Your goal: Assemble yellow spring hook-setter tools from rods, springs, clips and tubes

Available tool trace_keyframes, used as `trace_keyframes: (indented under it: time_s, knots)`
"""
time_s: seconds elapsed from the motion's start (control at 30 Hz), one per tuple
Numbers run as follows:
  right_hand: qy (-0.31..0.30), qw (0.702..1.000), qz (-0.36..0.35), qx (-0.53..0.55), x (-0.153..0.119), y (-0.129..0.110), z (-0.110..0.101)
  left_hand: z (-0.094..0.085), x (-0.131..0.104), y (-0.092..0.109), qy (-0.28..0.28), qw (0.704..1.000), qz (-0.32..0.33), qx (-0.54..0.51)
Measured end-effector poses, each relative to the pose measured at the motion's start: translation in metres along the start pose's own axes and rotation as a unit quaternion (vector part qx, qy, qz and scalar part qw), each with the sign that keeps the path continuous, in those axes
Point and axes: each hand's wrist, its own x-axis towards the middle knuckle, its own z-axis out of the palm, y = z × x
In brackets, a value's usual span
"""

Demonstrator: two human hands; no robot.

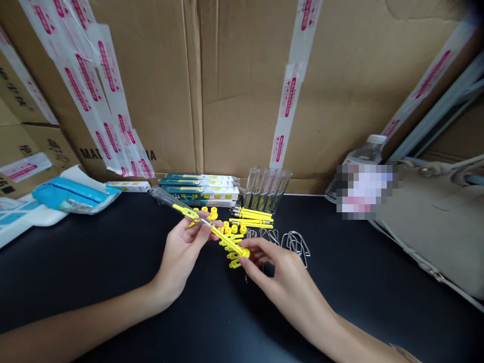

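Observation:
My left hand [185, 247] is closed around the lower end of a clear plastic tube [163, 195], which tilts up to the left with a yellow strip showing inside. My right hand [278, 267] pinches the round yellow end of a spring scale's plunger rod [229, 241]. Rod and tube lie in one line, and a shiny metal part shows by my left fingers; how far the rod sits inside the tube is hidden. Beneath the rod are yellow flat tabs [235, 263] and small yellow caps [234, 229]. Metal wire hooks [297, 246] lie beyond my right hand.
Behind the parts are stacked spring-scale boxes [200, 190], upright clear tubes [267, 189] and more yellow rods [252, 217]. A blue packet [79, 194] lies at left. A bottle [372, 146] and a beige bag [438, 217] are at right. Cardboard [238, 101] walls the back.

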Motion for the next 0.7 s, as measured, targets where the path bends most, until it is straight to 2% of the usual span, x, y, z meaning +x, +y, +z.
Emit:
trace_keyframes:
  time_s: [0.07, 0.17, 0.4, 0.53, 0.7]
  knots:
    - [-0.034, 0.999, 0.025, 0.026, 0.000, 0.000, -0.001, 0.001, 0.000, 0.001, -0.001, 1.000, -0.001, 0.001]
    - [-0.066, 0.996, 0.011, 0.067, -0.002, 0.001, 0.001, 0.004, -0.001, 0.003, -0.021, 1.000, -0.013, 0.003]
    - [-0.054, 0.972, 0.007, 0.228, -0.004, 0.004, 0.010, 0.011, -0.012, 0.005, -0.149, 0.987, -0.062, 0.018]
    - [-0.063, 0.954, 0.012, 0.292, -0.005, 0.010, 0.016, 0.012, -0.013, 0.002, -0.153, 0.986, -0.065, 0.027]
    - [-0.103, 0.937, 0.009, 0.335, -0.009, 0.012, 0.021, 0.010, -0.011, 0.001, -0.148, 0.987, -0.062, 0.029]
